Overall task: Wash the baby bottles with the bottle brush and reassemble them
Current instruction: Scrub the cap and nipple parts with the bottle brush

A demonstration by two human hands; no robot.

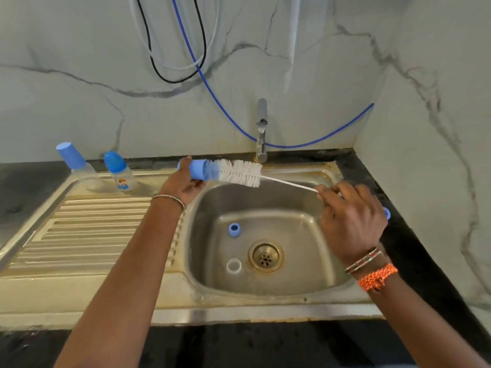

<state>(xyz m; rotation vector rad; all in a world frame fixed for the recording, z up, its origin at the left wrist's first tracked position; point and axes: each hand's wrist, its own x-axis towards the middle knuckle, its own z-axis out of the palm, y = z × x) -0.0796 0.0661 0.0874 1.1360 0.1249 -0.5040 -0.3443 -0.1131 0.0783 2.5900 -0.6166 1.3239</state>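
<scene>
No legible txt — bottle print blurred

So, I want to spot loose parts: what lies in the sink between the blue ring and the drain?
Nothing: in the head view, bare steel runs from the blue ring to the drain. The clear ring lies left of the drain, off that line.

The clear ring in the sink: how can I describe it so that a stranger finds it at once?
Look into the steel sink basin and find the brass drain at its bottom. The clear ring lies just left of the drain. Unlike the blue ring farther back, it is colourless and translucent.
</scene>
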